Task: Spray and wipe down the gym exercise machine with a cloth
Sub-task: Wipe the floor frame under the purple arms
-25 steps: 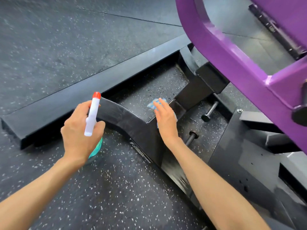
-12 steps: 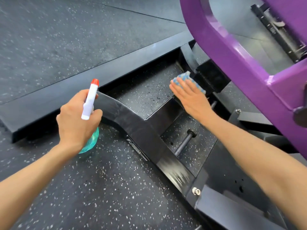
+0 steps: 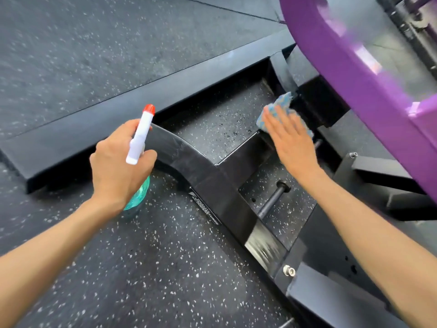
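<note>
A dark rubber floor (image 3: 165, 268) flecked with white fills most of the view. The gym machine stands on it. Its glossy purple frame (image 3: 343, 74) sweeps across the upper right, blurred in places. Below that frame lies the black base (image 3: 212, 176), a curved, shiny member that forks toward the right. A long flat black beam (image 3: 118, 110) runs diagonally behind the base from the left edge toward the purple frame. Two bare forearms reach in from the bottom corners. The left grip (image 3: 118, 166) is clenched round the neck of the spray bottle (image 3: 139, 138), held over the floor just beside the curve of the base. The bottle's white head and red nozzle tip stick out above the knuckles and point away from the person. Its teal body shows under the palm, and whether it touches the floor cannot be told. The right grip (image 3: 293, 143) is released, its fingers straight and close together. It presses flat on the blue patterned cloth (image 3: 281, 102), which lies against the black block where the purple frame meets the base, with a corner poking out beyond the fingertips. A short black peg (image 3: 272, 200) lies in the recess below the right wrist. Nearer the camera, a small silver bolt (image 3: 289, 271) sits on the base.
</note>
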A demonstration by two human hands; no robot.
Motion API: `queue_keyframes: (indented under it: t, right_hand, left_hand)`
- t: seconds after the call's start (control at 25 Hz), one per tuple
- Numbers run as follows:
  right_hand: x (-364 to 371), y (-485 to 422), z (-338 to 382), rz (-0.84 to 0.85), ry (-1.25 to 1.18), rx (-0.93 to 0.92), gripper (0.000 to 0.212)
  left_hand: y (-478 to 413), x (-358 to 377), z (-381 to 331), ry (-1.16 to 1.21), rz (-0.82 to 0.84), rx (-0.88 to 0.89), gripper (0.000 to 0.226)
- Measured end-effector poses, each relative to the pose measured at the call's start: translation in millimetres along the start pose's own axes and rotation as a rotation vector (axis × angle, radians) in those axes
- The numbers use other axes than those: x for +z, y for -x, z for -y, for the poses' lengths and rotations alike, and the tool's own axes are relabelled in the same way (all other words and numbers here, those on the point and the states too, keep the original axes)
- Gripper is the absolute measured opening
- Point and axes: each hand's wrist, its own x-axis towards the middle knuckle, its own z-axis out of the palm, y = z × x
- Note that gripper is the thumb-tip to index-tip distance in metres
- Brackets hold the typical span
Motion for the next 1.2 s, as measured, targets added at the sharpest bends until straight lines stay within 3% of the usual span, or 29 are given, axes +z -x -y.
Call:
queue_keyframes:
  t: [0.08, 0.32, 0.44, 0.52, 0.6, 0.68, 0.76, 0.88, 0.96, 1.08, 1.16, 1.2]
  right_hand:
    - [11.5, 11.1, 30.7, 0.135, -0.131, -0.080, 0.067]
    - [-8.5, -3.2, 22.8, 0.191, -0.716, 0.213, 0.060]
    - [-6.2, -8.2, 54.7, 0.253, -0.994, 0.552, 0.049]
    - [-29.3, -21.2, 83.7, 0.182, -1.115, 0.679, 0.040]
    - [-69.9, -25.6, 118.4, 0.091, -1.193, 0.528, 0.033]
    - [-88.3, -14.3, 139.9, 0.071, -1.130, 0.365, 0.039]
    - [-61.9, -7.0, 129.4, 0.081, -1.073, 0.366, 0.041]
    - [-45.0, -25.4, 100.5, 0.216, -1.123, 0.917, 0.039]
    - [-74.5, -65.5, 111.4, 0.092, -1.220, 1.075, 0.040]
    - [-136.5, -137.7, 172.1, -0.054, -1.232, 0.755, 0.047]
    - [-152.2, -161.5, 217.2, 0.060, -1.082, 0.563, 0.051]
    - [-151.3, -160.5, 230.7, 0.148, -1.027, 0.551, 0.051]
  left_hand:
    - [1.3, -1.0, -1.4, 0.012, 0.000, 0.008, 0.044]
    - [-9.7, 3.4, -5.2, 0.001, 0.027, -0.037, 0.040]
    - [-11.4, 6.2, -12.3, -0.019, 0.056, -0.033, 0.040]
    - [-11.1, 4.9, -13.8, -0.013, 0.052, -0.027, 0.044]
    - [-7.0, 1.5, -12.9, 0.014, 0.042, -0.020, 0.047]
    - [-2.3, -2.4, -7.0, 0.035, 0.028, -0.019, 0.049]
    - [0.1, -5.0, 2.9, 0.052, 0.022, -0.025, 0.048]
    - [10.5, -18.7, 12.3, 0.129, 0.095, 0.062, 0.045]
    - [16.0, -34.2, 13.3, 0.205, 0.092, 0.095, 0.045]
    - [10.9, -58.3, 9.3, 0.253, 0.011, 0.077, 0.045]
    - [6.5, -72.3, 5.0, 0.240, -0.005, 0.103, 0.047]
    - [5.9, -78.2, 3.1, 0.235, -0.005, 0.103, 0.047]
